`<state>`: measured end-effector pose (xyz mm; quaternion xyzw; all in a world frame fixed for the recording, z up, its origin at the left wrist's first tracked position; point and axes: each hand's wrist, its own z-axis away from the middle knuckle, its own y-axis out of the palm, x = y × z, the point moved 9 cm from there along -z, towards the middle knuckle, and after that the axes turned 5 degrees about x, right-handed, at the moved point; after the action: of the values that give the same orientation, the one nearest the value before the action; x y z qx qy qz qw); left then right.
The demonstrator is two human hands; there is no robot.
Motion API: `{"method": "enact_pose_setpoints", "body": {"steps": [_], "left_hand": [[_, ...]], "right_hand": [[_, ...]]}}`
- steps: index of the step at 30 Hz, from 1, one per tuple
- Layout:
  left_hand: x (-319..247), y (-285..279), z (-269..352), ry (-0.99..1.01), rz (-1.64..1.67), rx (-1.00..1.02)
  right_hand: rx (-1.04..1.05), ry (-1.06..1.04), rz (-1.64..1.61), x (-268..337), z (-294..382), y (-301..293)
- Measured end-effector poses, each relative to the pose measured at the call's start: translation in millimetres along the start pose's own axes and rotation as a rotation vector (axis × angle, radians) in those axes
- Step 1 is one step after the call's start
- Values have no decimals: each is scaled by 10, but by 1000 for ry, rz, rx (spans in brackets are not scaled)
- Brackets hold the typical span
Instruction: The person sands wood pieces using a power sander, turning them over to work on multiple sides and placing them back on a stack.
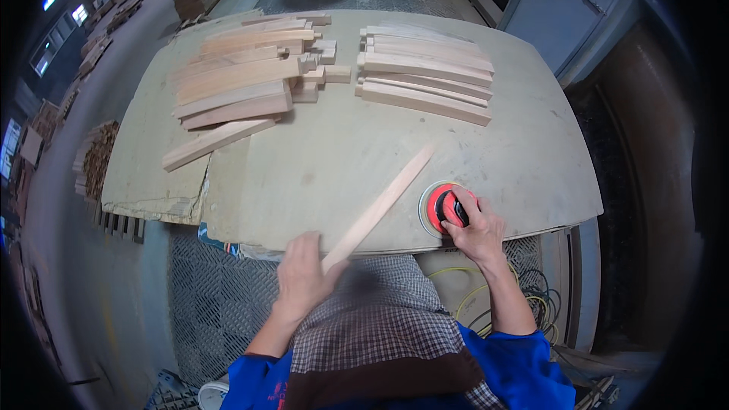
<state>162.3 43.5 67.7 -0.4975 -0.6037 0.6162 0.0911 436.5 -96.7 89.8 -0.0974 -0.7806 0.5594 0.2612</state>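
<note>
My left hand (306,273) grips the near end of a narrow wooden strip (380,205) at the table's front edge. From there the strip slants away to the right across the tabletop. My right hand (480,226) is closed over the top of a red and black random orbital sander (443,206). The sander's round pad is at the tabletop, to the right of the strip and apart from it. My palm and fingers hide part of the sander's body.
On the covered worktable (319,182), a pile of wooden pieces (239,80) lies at the far left. A neater row of wooden pieces (427,74) lies at the far right. Yellow and dark hoses (535,296) coil under the right side. A blue-grey metal panel (561,5) stands beyond.
</note>
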Motion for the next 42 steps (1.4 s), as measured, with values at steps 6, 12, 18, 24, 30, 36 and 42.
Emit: {"method": "enact_pose_setpoints", "body": {"steps": [6, 12, 18, 24, 30, 36, 42], "left_hand": [[-29, 569, -315, -18, -50, 193], [412, 663, -197, -303, 611, 288], [246, 401, -388, -309, 824, 368], [679, 243, -664, -324, 903, 163], [935, 302, -347, -71, 193, -128], [905, 308, -464, 8, 214, -209], [1029, 260, -332, -47, 171, -231]], "right_hand": [[23, 103, -28, -210, -31, 102], [-282, -270, 80, 465, -173, -296], [576, 330, -1381, 850, -267, 873], [330, 511, -1702, 810, -600, 1163], [-93, 656, -1851, 135, -1651, 1365], [-152, 773, -1773, -504, -2290, 1740], [270, 588, -1398, 437, -1786, 1486]]}}
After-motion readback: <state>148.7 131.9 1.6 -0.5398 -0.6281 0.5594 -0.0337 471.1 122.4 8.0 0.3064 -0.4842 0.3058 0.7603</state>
